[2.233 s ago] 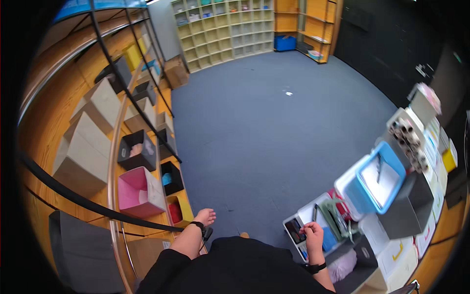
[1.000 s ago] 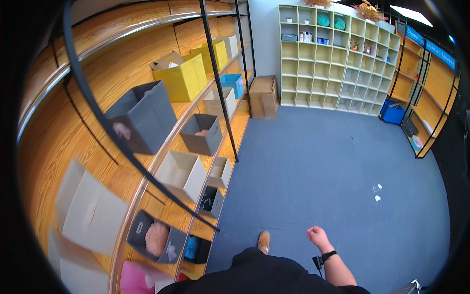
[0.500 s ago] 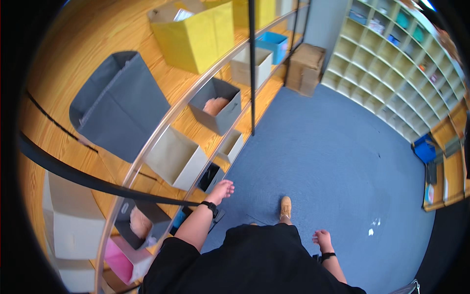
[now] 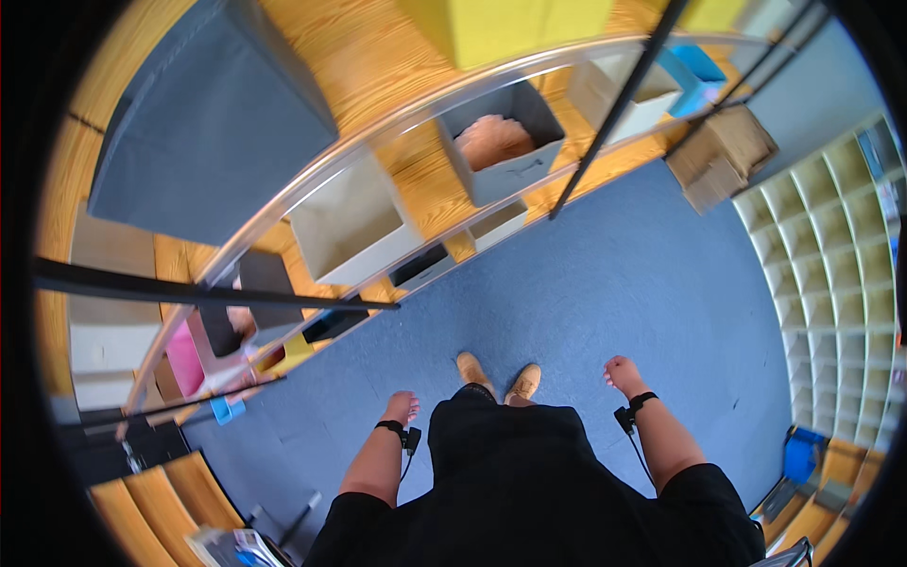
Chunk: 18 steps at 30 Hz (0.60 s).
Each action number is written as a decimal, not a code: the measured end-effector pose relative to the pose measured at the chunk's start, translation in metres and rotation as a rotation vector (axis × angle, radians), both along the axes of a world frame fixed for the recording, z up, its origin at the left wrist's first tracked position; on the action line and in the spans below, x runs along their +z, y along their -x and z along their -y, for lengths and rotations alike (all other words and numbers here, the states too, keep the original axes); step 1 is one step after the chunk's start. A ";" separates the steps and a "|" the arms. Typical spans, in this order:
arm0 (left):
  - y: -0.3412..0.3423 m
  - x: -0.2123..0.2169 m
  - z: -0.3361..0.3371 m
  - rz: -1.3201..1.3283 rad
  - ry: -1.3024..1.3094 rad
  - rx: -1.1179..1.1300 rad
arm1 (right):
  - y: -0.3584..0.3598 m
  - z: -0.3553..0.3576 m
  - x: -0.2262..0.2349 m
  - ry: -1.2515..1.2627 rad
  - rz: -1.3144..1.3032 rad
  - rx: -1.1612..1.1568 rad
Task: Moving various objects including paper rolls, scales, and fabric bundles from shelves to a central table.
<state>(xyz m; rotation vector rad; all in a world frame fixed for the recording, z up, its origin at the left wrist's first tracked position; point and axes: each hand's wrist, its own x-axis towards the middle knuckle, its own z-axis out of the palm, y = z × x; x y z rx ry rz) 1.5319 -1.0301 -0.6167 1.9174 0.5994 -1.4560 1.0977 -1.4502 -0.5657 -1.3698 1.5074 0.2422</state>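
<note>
My left hand [image 4: 402,407] hangs beside my left leg over the blue floor, its fingers loosely curled with nothing seen in them. A black strap with a small device sits on that wrist. My right hand [image 4: 624,374] is held out ahead on the right, also curled and holding nothing visible; its wrist wears a similar strap. Neither hand touches anything. Nearest to the left one is the shelf unit, where a black bin [image 4: 337,324] and a light bin [image 4: 350,231] stand. A grey bin [image 4: 505,151] there holds something fluffy and peach-coloured.
Wooden shelves on the left carry a large dark grey bin [image 4: 217,132], a yellow bin [image 4: 515,28] and a blue bin [image 4: 694,76]. Black posts [image 4: 614,113] cross them. A cardboard box [image 4: 723,156] stands at the far end, a white cubby unit [image 4: 831,265] on the right.
My view has turned left, so the shelves and cardboard box sit further right. My left hand has dropped back from beside the shelf; my right arm reaches further forward. Both shoes now show.
</note>
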 end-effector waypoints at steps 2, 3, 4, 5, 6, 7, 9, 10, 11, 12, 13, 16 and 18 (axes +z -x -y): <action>0.010 -0.017 0.003 -0.034 -0.033 0.033 | -0.015 0.029 -0.016 -0.041 -0.050 0.061; 0.016 -0.025 0.008 -0.053 -0.032 0.029 | -0.023 0.042 -0.028 -0.059 -0.072 0.084; 0.023 -0.034 0.014 -0.073 -0.031 0.023 | -0.032 0.054 -0.041 -0.053 -0.098 0.137; 0.023 -0.044 0.022 -0.093 -0.029 0.012 | -0.043 0.069 -0.055 -0.046 -0.123 0.184; 0.023 -0.056 0.028 -0.102 -0.035 0.027 | -0.049 0.082 -0.071 -0.044 -0.155 0.230; 0.019 -0.074 0.035 -0.100 -0.033 0.022 | -0.058 0.095 -0.090 -0.010 -0.156 0.295; 0.007 -0.110 0.041 -0.051 0.013 0.034 | -0.074 0.115 -0.145 0.041 -0.157 0.436; -0.006 -0.121 0.052 -0.044 0.004 0.028 | -0.083 0.130 -0.174 0.042 -0.178 0.500; -0.016 -0.129 0.065 -0.012 0.002 0.018 | -0.095 0.144 -0.202 0.039 -0.195 0.559; -0.024 -0.141 0.065 0.035 0.069 0.036 | -0.120 0.157 -0.217 -0.034 -0.217 0.574; -0.035 -0.145 0.082 0.055 0.065 0.030 | -0.153 0.176 -0.232 -0.094 -0.236 0.585; -0.087 -0.198 0.107 0.081 0.034 0.016 | -0.209 0.241 -0.321 0.146 -0.091 0.830; -0.109 -0.233 0.118 0.219 -0.051 0.005 | -0.250 0.258 -0.365 0.212 -0.068 0.807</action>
